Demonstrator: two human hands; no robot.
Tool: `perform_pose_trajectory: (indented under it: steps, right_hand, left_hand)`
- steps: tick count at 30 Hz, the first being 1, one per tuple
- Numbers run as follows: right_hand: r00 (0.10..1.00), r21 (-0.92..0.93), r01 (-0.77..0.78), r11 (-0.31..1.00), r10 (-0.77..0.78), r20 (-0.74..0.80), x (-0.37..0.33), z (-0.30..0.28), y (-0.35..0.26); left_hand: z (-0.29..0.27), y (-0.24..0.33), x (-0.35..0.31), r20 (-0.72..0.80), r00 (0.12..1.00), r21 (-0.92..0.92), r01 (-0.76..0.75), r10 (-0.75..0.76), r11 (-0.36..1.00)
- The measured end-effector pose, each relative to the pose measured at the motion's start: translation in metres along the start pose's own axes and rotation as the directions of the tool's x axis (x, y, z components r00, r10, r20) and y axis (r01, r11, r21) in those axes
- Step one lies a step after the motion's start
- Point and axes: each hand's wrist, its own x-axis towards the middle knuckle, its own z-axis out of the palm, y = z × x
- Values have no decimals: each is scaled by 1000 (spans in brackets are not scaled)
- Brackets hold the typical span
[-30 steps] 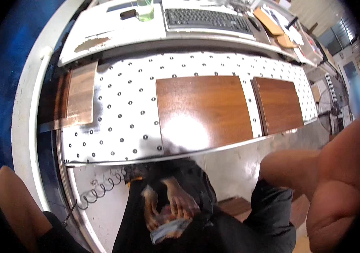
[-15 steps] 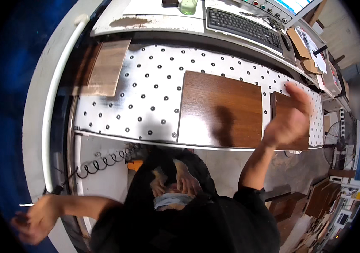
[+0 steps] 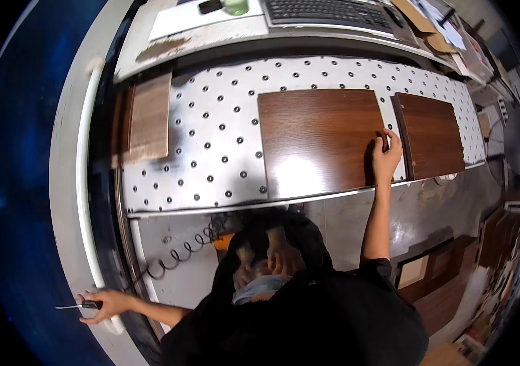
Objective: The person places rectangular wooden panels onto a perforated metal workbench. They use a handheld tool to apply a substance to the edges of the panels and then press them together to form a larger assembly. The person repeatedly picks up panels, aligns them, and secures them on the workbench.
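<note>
My left hand (image 3: 109,304) is out at the far left, by the lower end of a white rail (image 3: 87,183). Its fingers are around the black handle of an air blow gun (image 3: 92,304), whose thin metal nozzle points left. My right hand (image 3: 387,157) bends its fingers over the right edge of a large brown wood panel (image 3: 321,134) on the white table. Just right of that hand, across a narrow gap, lies a smaller brown panel (image 3: 434,137) with a darker raised left edge.
The white table (image 3: 217,128) is dotted with round black studs. Another wood piece (image 3: 150,119) lies at its left end. Behind stand a keyboard (image 3: 327,13), a green cup (image 3: 235,6) and an open cardboard box (image 3: 418,18). A coiled black hose (image 3: 178,253) hangs below; more panels (image 3: 443,274) are at lower right.
My right hand has come down from above the smaller panel to the large panel's edge. My left hand, blurred before, has closed on the blow gun. The whole view has shifted.
</note>
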Motion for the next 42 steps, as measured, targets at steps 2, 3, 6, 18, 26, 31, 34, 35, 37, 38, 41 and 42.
perform_pose_trajectory:
  steps: [2, 3, 6, 18, 26, 31, 34, 35, 37, 38, 41, 42]
  right_hand:
    - [999, -169, -39, 985, 37, -15, -10, -7, 5]
    - [998, -185, -56, 981, 55, -8, -15, -5, 10]
    - [970, -184, -212, 960, 230, 83, -22, -2, 2]
    - [975, -109, -204, 973, 212, 68, -24, -5, 3]
    - [975, -107, -215, 971, 220, 37, -25, -6, 10]
    - [970, -92, -232, 968, 237, 50, -24, -7, 6]
    - [965, -114, -251, 961, 258, 53, -22, -8, 0]
    - [968, -117, -242, 963, 249, 44, -22, -7, 3]
    - [971, -96, -230, 968, 235, 36, -23, -6, 6]
    - [973, -85, -224, 971, 228, 32, -24, -5, 7]
    - [979, -80, -204, 976, 204, -4, -26, -5, 9]
    - [981, -72, -194, 978, 194, -6, -26, -4, 7]
  left_hand:
    - [3, 25, 5, 150, 987, -127, -42, 61, 991]
    - [10, 52, 0, 122, 989, -220, -58, 87, 974]
    - [41, 129, -36, 255, 948, -621, 9, 191, 784]
    - [13, 328, -223, 596, -467, -293, 631, 653, 719]
    - [33, 403, -241, 256, -706, -236, 617, 660, 751]
    - [26, 393, -236, 35, -734, -179, 663, 678, 727]
    - [78, 397, -254, 419, -479, -456, 623, 771, 635]
    - [99, 397, -264, 503, -370, -555, 555, 781, 620]
    - [118, 408, -255, 579, -329, -579, 478, 746, 661]
    - [120, 405, -250, 625, -380, -493, 485, 682, 722]
    - [91, 413, -225, 474, -594, -211, 640, 650, 739]
    - [80, 413, -220, 388, -637, -128, 678, 666, 723]
